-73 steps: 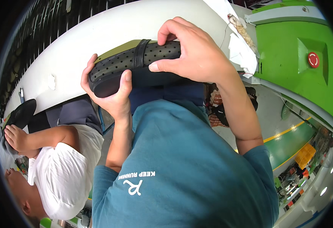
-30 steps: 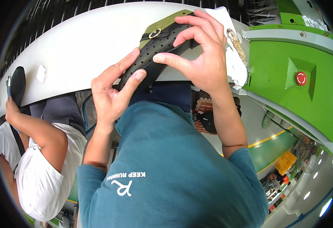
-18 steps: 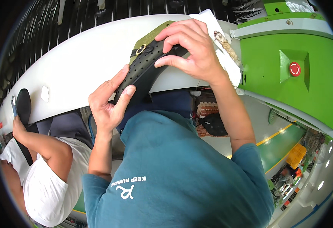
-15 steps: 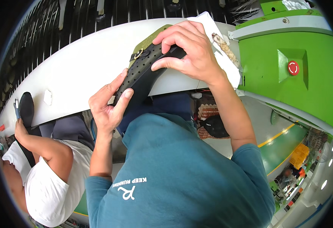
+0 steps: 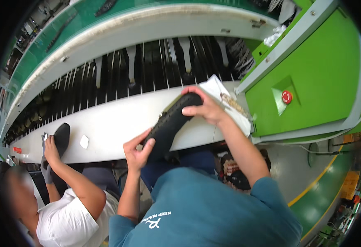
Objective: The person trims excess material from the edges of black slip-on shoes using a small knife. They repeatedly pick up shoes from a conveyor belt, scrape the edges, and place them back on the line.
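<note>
A black shoe [image 5: 166, 133] is gripped in both my hands above the white ledge. Its dark smooth underside is turned largely toward me, while a row of small holes, a metal buckle and a strip of olive green show along its far edge. At the lower left end, my left hand [image 5: 137, 154] pinches it with the thumb on the near side. My right hand [image 5: 207, 109] wraps the upper right end, thumb on the near face and fingers over the far edge. Parts of both hands' fingers are hidden behind the shoe.
The white ledge [image 5: 106, 127] runs before a dark slotted conveyor [image 5: 147, 66]. At right stands a green machine [image 5: 312, 74] with a red button [image 5: 287, 97]; a white cloth [image 5: 215, 88] lies beside it. To my left, a co-worker [image 5: 67, 216] holds a dark sole-shaped piece [image 5: 62, 138] near a white scrap [image 5: 84, 141].
The view has tilted up, showing more of the conveyor. The shoe has turned so its dark underside shows more and its perforated side less. Both hands keep hold of it.
</note>
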Demonstrator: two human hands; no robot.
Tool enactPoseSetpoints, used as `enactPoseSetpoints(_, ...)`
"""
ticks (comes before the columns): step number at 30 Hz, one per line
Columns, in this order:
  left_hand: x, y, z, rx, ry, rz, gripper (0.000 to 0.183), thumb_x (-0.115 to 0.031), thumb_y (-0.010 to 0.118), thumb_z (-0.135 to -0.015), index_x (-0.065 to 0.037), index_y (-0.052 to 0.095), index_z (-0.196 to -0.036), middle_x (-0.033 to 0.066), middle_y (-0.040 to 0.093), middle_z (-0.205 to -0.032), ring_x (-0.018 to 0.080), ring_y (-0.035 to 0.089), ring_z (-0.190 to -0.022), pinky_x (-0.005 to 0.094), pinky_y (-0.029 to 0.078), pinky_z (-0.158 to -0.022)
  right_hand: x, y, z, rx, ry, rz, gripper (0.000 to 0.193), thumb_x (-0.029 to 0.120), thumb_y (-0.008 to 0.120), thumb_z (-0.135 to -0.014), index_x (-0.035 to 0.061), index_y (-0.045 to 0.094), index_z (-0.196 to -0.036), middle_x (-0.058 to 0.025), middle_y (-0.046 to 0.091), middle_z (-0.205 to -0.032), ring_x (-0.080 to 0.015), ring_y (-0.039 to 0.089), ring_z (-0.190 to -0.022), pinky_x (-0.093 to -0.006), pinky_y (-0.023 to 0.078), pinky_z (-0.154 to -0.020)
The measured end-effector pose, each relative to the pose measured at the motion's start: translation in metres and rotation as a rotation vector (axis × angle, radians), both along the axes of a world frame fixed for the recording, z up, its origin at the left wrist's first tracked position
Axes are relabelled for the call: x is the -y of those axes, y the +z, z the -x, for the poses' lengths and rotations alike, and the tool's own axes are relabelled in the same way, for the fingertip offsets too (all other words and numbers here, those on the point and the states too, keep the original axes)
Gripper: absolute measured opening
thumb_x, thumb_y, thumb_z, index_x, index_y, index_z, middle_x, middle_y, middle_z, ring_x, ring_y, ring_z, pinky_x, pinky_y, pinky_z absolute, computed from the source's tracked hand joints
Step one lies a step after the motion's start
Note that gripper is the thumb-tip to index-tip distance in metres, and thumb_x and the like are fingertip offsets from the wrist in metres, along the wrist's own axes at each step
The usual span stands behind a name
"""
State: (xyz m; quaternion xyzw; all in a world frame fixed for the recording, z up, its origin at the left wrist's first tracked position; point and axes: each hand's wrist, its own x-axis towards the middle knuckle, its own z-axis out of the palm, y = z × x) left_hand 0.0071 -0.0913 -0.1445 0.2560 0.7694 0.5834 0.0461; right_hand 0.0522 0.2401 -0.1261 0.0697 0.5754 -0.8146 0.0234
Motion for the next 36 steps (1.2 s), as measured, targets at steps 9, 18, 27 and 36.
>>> enactPoseSetpoints(9,-0.007,-0.014,-0.018,-0.084,-0.028,-0.268,0.039,-0.012,0.086,-0.090,0.005,0.081,-0.125,0.0191,0.083,-0.118,0.0247,0.080,-0.106,0.0328,0.061,-0.088,0.033,0.061,-0.033,-0.188,-0.176,-0.352,0.065,0.013,0.100,-0.077,0.0123,0.059,-0.128,-0.0038,0.066,-0.119,-0.0142,0.065,-0.112,-0.0331,0.054,-0.099)
enactPoseSetpoints(18,0.013,0.002,0.045,0.025,0.267,-0.441,0.043,-0.032,0.063,-0.110,0.001,0.071,-0.136,0.0168,0.077,-0.134,0.0278,0.074,-0.123,0.0347,0.059,-0.091,0.042,0.252,-0.015,-1.127,-0.434,-0.776,0.078,0.019,0.102,-0.072,0.0124,0.054,-0.133,-0.0169,0.060,-0.135,-0.0310,0.060,-0.134,-0.0446,0.050,-0.113)
enactPoseSetpoints(27,0.012,-0.018,0.059,-0.088,0.357,0.057,0.031,-0.019,0.085,-0.094,-0.004,0.079,-0.122,0.0108,0.080,-0.123,0.0234,0.075,-0.109,0.0344,0.060,-0.089,0.129,0.361,0.246,-1.646,-0.983,-1.312,0.069,0.019,0.101,-0.072,0.0215,0.062,-0.130,-0.0188,0.054,-0.140,-0.0400,0.056,-0.134,-0.0539,0.059,-0.106)
enactPoseSetpoints(36,0.009,-0.017,0.063,-0.054,0.341,-0.057,0.025,-0.015,0.083,-0.094,-0.004,0.080,-0.116,0.0128,0.080,-0.117,0.0259,0.075,-0.104,0.0356,0.061,-0.086,0.170,0.289,0.414,-1.001,-0.220,-1.877,0.031,0.038,0.063,-0.106,0.0155,0.079,-0.120,-0.0183,0.068,-0.130,-0.0385,0.066,-0.125,-0.0492,0.057,-0.104)
